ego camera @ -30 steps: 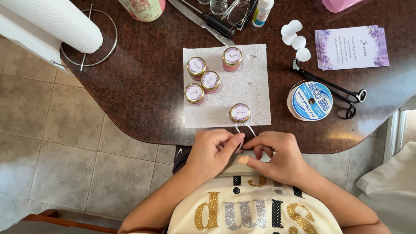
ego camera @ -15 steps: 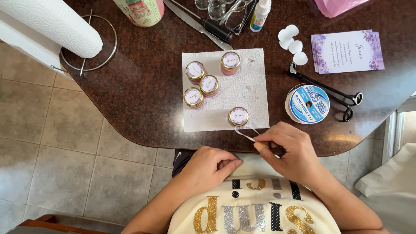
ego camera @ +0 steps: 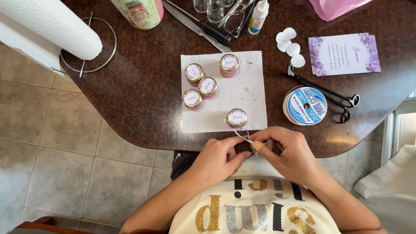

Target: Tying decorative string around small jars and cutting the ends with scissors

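My left hand (ego camera: 219, 159) and my right hand (ego camera: 288, 149) meet at the near edge of the dark table (ego camera: 143, 99), fingertips pinched together on a thin white ribbon (ego camera: 242, 135). The ribbon runs up to a small gold-lidded jar (ego camera: 237, 117) with a purple label, which stands at the front of a white paper towel (ego camera: 251, 93). Several more small jars (ego camera: 200, 84) stand further back on the same towel.
A white ribbon spool (ego camera: 305, 105) with a blue label lies right of the towel, black scissors (ego camera: 327, 92) beside it. Round white stickers (ego camera: 289, 42), a purple floral card (ego camera: 344, 53), a glue bottle (ego camera: 258, 16), a knife (ego camera: 197, 27) and a paper towel roll (ego camera: 52, 26) sit further back.
My left hand, which had dropped back towards my body, has come up again to meet my right hand at the ribbon. The jars have not moved.
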